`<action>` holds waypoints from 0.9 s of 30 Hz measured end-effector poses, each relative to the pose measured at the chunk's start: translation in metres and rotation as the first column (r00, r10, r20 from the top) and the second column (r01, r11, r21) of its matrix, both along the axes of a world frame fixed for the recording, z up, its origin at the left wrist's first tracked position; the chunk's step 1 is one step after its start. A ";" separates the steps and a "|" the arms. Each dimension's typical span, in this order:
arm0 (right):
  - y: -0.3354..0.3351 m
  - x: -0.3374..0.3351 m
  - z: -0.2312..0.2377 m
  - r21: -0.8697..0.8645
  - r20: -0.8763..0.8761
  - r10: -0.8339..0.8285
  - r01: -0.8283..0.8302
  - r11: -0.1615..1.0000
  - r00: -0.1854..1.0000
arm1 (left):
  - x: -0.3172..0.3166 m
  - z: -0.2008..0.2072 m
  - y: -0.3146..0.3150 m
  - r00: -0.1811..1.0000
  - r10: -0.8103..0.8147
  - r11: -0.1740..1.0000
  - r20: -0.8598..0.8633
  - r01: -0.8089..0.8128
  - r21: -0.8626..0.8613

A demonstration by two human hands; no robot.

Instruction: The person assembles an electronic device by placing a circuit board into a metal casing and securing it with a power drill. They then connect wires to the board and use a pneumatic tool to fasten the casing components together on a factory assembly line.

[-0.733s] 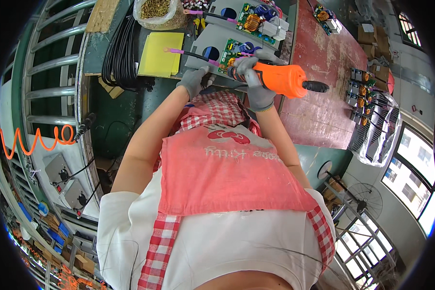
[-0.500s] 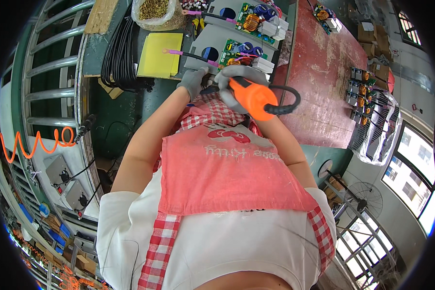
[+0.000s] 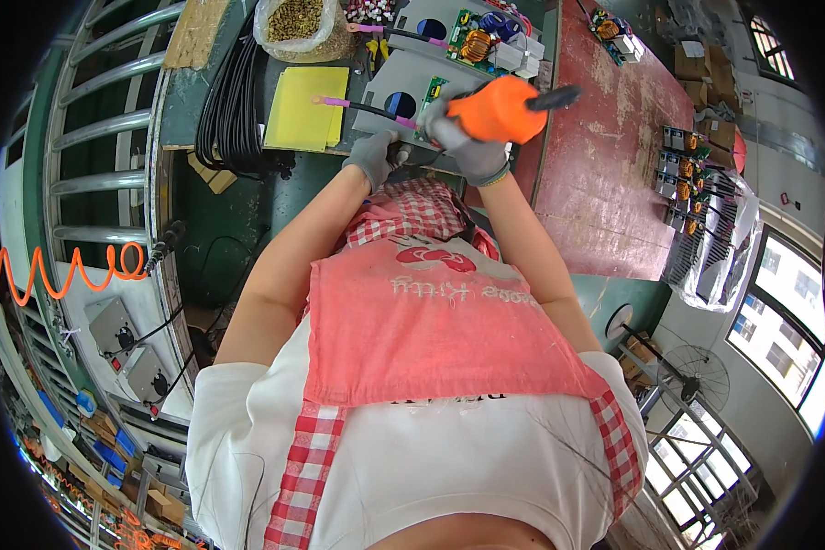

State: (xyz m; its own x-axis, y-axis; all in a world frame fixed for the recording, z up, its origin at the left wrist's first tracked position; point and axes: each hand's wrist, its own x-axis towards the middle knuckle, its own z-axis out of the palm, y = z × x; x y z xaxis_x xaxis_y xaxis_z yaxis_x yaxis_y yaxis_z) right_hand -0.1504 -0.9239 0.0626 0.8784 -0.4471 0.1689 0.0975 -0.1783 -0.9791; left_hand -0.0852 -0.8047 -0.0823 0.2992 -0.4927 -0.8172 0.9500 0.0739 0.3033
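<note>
An orange electric screwdriver [image 3: 497, 112] with a black cord end is gripped in my gloved right hand [image 3: 467, 151], over the near right part of a grey metal panel [image 3: 383, 90]. Behind the tool, a green circuit board [image 3: 433, 92] on that panel is mostly hidden. At the panel's near edge, my gloved left hand [image 3: 372, 159] has its fingers curled closed; what they hold, if anything, I cannot make out. A black cable with pink sleeves [image 3: 376, 110] and a ring terminal runs across the panel, past a round blue-dark hole.
Beyond lies a second panel with a similar board [image 3: 477, 46]. To the left are yellow sheets [image 3: 308, 105], a coil of black cable [image 3: 232, 101] and a bag of small brass-coloured parts [image 3: 295, 23]. A worn red tabletop [image 3: 605, 174] stands right, with several board assemblies [image 3: 683, 174].
My right hand has moved a little right with the screwdriver, which has swung upward and now points its cord end to the right. My left hand has shifted slightly right.
</note>
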 end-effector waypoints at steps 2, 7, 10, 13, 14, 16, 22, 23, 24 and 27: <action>-0.005 0.003 0.020 0.339 0.024 -0.088 0.075 0.938 0.996 | 0.000 0.003 0.004 0.999 -0.018 0.999 0.030 0.019 -0.040; -0.013 -0.005 0.027 0.409 0.131 -0.288 0.213 0.887 0.949 | 0.011 -0.008 0.021 0.567 -0.494 0.800 0.659 0.594 0.089; 0.006 -0.026 0.061 0.243 0.251 -0.321 0.261 0.934 0.913 | 0.008 0.019 0.022 0.824 -0.463 0.866 0.328 0.499 -0.031; 0.008 -0.053 0.087 0.233 0.412 -0.240 0.153 0.960 0.879 | 0.002 0.053 0.024 0.823 -0.467 0.827 0.325 0.536 -0.169; 0.005 -0.062 0.091 0.214 0.447 -0.202 0.115 0.970 0.872 | -0.001 0.064 0.021 0.825 -0.462 0.827 0.325 0.533 -0.180; -0.002 -0.079 0.100 0.169 0.510 -0.123 0.041 0.985 0.851 | -0.007 0.086 0.011 0.831 -0.452 0.824 0.324 0.528 -0.206; -0.005 -0.119 0.103 0.234 0.593 -0.302 0.200 0.952 0.747 | -0.013 0.103 -0.016 0.874 -0.480 0.787 0.071 0.465 -0.405; -0.005 -0.120 0.106 0.220 0.597 -0.297 0.205 0.954 0.745 | -0.016 0.098 -0.020 0.870 -0.489 0.785 0.053 0.466 -0.409; -0.008 -0.121 0.107 0.211 0.598 -0.295 0.209 0.955 0.745 | -0.019 0.092 -0.024 0.867 -0.498 0.783 0.034 0.466 -0.413; -0.014 -0.124 0.105 0.203 0.600 -0.309 0.233 0.951 0.738 | -0.023 0.095 -0.034 0.876 -0.480 0.810 -0.042 0.424 -0.405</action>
State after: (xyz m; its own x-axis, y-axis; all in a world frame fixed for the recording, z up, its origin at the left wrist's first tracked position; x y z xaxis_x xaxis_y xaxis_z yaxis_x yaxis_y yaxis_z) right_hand -0.2748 -0.9382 0.1677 0.4371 -0.6980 0.5673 0.6509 -0.1898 -0.7350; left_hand -0.1085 -0.8384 0.0128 -0.1337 -0.8180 -0.5595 0.9332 -0.2940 0.2068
